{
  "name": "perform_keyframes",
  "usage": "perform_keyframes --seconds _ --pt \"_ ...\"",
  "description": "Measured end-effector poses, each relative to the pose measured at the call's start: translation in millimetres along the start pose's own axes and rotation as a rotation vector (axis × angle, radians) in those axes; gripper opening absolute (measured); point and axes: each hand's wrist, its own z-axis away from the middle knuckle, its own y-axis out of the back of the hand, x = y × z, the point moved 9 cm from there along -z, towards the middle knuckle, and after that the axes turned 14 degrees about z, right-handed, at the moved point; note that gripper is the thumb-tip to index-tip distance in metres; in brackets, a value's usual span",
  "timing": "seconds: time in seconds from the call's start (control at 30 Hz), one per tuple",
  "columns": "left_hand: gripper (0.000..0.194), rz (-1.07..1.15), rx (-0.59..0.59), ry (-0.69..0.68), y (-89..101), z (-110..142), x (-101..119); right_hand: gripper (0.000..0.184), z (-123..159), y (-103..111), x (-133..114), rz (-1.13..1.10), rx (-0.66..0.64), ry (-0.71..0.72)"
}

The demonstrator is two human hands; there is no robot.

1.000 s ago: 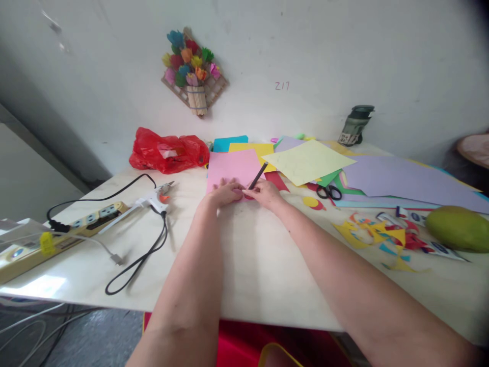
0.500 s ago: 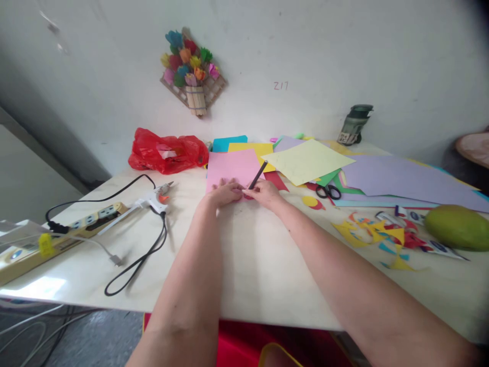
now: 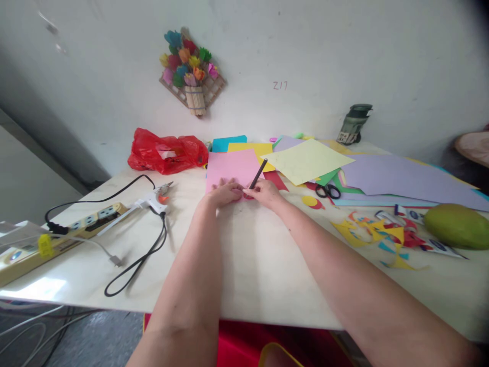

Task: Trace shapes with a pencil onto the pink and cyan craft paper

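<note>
A sheet of pink paper [image 3: 233,165] lies on the table in the middle of the head view. My left hand [image 3: 225,192] rests on its near part, fingers spread and lying flat. In the fingers of my right hand [image 3: 266,192] is a dark pencil [image 3: 259,174], tilted with its upper end to the right. Its lower tip is hidden by my fingers. A small red piece [image 3: 248,197], partly covered, shows between the two hands at the paper's near edge.
Black-handled scissors [image 3: 327,191], coloured sheets [image 3: 309,160], paper scraps [image 3: 367,232] and a green fruit [image 3: 456,226] lie to the right. On the left are a glue gun [image 3: 153,199] with its cord, a power strip [image 3: 87,221] and a red plastic bag [image 3: 166,153]. A bottle [image 3: 354,125] stands behind.
Both hands stay in nearly the same place on the pink paper. The pencil's upper end has shifted very slightly; the view itself moved a little.
</note>
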Motion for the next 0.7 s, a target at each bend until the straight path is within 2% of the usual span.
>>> perform_keyframes --seconds 0.7 --pt "0.040 0.022 -0.003 -0.003 0.4 0.5 -1.1 0.015 -0.5 1.0 -1.1 -0.032 -0.015 0.011"
